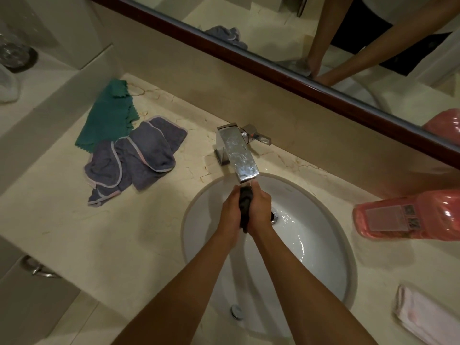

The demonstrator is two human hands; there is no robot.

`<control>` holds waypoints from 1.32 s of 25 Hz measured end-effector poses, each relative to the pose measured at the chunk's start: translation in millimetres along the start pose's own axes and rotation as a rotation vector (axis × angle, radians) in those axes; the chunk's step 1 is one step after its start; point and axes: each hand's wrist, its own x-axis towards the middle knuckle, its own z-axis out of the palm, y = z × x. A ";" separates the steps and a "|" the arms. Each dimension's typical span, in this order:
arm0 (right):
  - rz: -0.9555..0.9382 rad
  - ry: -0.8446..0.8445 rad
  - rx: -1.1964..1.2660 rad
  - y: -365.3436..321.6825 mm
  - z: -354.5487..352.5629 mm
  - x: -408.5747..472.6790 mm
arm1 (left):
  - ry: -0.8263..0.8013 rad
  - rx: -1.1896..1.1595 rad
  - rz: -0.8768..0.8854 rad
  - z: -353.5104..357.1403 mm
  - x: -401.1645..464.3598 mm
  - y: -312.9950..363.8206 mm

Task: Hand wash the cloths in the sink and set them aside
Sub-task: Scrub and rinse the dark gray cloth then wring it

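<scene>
Head view: both hands, left hand [232, 210] & right hand [260, 210], grip dark cloth [245, 207] between them (over sink [323, 270], under faucet [242, 158]).

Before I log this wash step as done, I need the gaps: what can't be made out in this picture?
- Head view: most of the dark cloth, wrapped by the left hand and right hand.
- Whether water runs: the faucet spout's mouth faces away.
- Pink bottle: blurred, label unreadable, cut by the right edge.
- White folded cloth: cut by the corner.
</scene>
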 end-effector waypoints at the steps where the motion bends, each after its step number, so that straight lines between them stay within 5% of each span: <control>1: -0.023 -0.001 -0.014 -0.7 0.1 1.4 | -0.006 0.038 -0.004 0.5 -0.9 -0.5; 6: -0.095 0.019 -0.126 5.2 -2.4 -1.2 | 0.065 0.192 0.242 -2.7 -2.5 -4.0; 11: 0.354 -0.149 0.378 3.4 -10.8 -10.4 | 0.053 0.239 0.374 -7.8 2.2 -10.4; 19: 0.130 -0.124 0.403 -4.2 3.0 -3.4 | 0.053 0.019 0.330 -17.7 4.2 -5.5; 22: 0.151 -0.112 0.427 -2.8 5.2 -2.2 | -0.023 -0.131 0.254 -11.8 0.2 2.0; 27: 0.242 -0.089 0.496 7.8 5.0 -5.9 | 0.087 -0.139 0.188 -1.4 8.3 8.6; 33: 0.069 -0.019 0.224 10.4 0.4 2.3 | 0.187 -0.094 0.245 6.7 16.2 -6.7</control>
